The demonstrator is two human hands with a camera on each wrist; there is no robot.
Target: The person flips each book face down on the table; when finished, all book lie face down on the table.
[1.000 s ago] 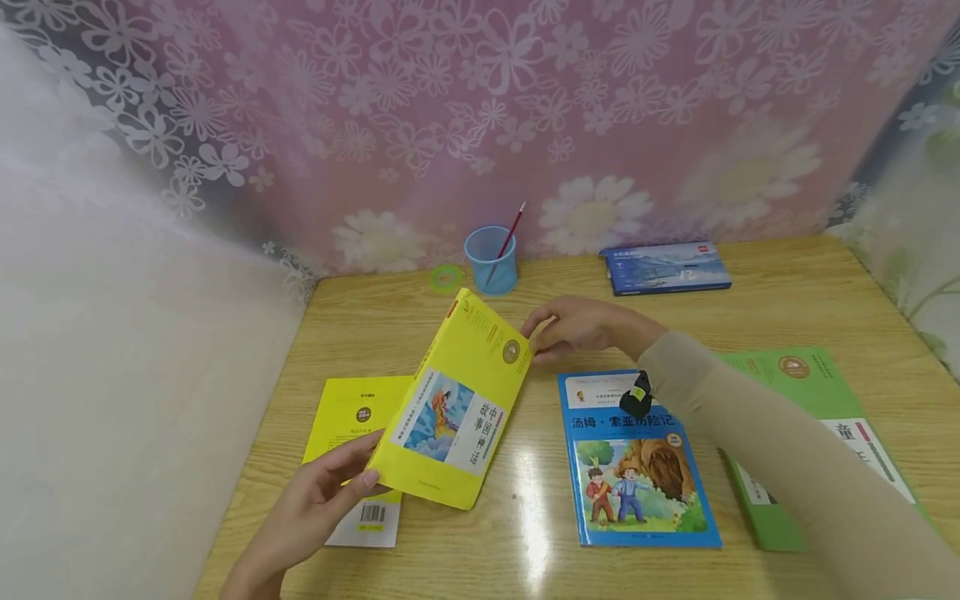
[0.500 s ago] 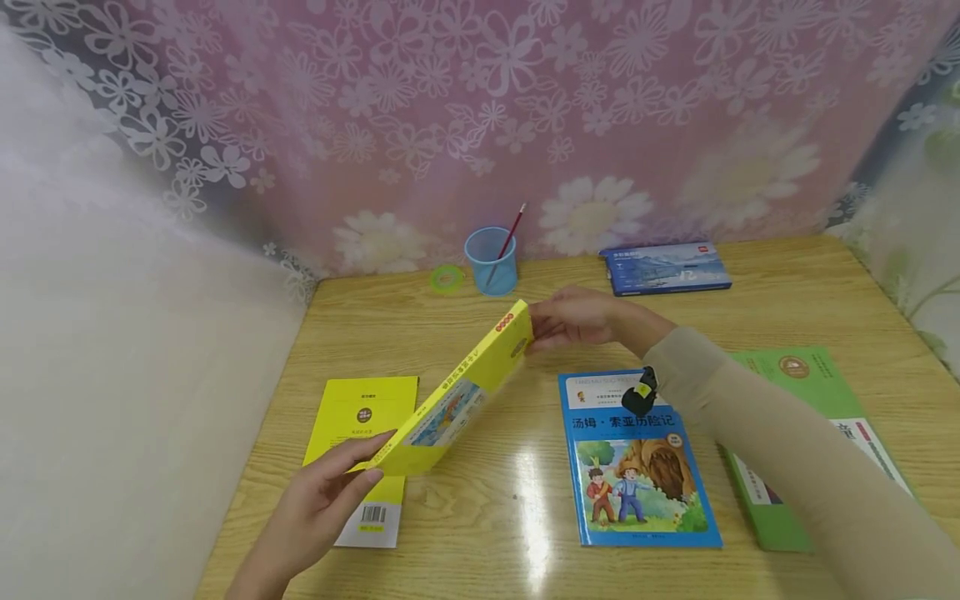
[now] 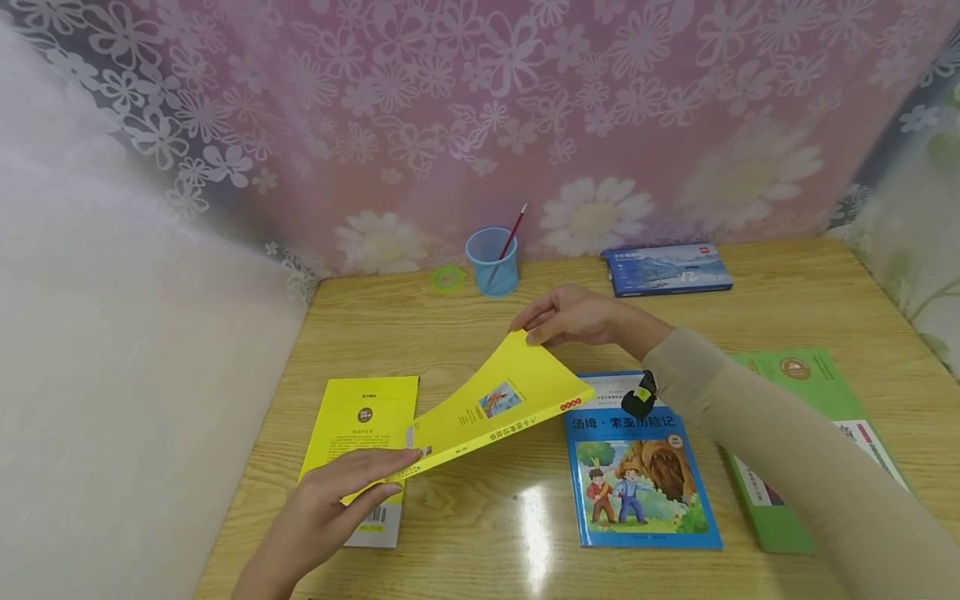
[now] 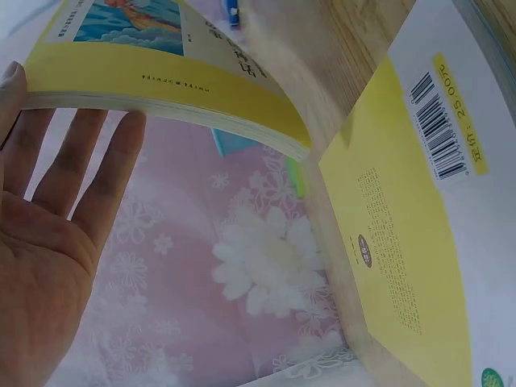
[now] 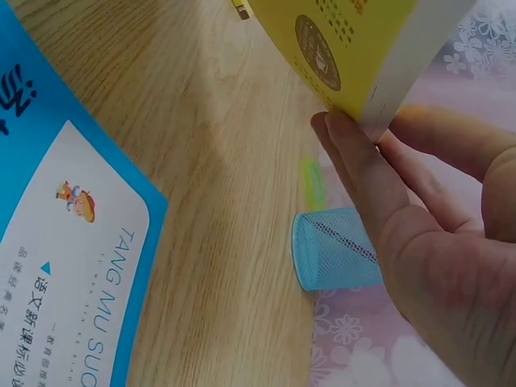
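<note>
head view: a yellow held book (image 3: 501, 402) was off the tabletop (image 3: 480, 533), tilted, spine toward the near side. the left hand (image 3: 330, 498) gripped its lower left end between thumb and fingers; the right hand (image 3: 577, 317) pinched a far corner. a second yellow book (image 3: 369, 421) lay partly hidden behind the left hand; a blue book (image 3: 637, 479) lay to the right. step in hand, as judged: turning the held book over in the air.

left wrist view: the fingers were narrow upon the held book's page edge; its illustrated cover showed from this side. the second yellow book lay apart, barcode visible.

right wrist view: thumb and fingers met on the corner, above a mesh cup (image 5: 334, 250). in this inspector's judgement, the next move called for both grips kept steady while the held book was levelled.
</note>
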